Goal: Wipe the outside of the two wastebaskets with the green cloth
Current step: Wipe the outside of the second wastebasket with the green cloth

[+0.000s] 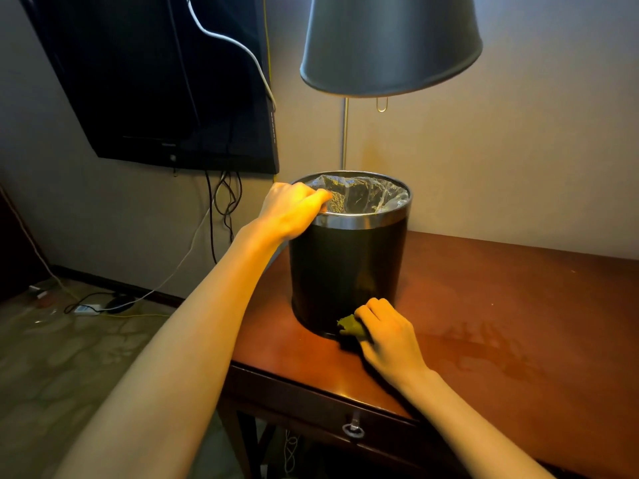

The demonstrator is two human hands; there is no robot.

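A black round wastebasket with a silver rim and a clear liner stands upright near the left end of a wooden table. My left hand grips its rim on the left side, thumb hooked over the edge. Low at the basket's front, my right hand holds the bunched green cloth against the base where it meets the tabletop. Most of the cloth is hidden under my fingers. Only one wastebasket is in view.
A lamp with a grey shade and a thin metal pole rises behind the basket. A dark television hangs on the wall at left. Cables and a power strip lie on the floor. The table's drawer has a ring pull.
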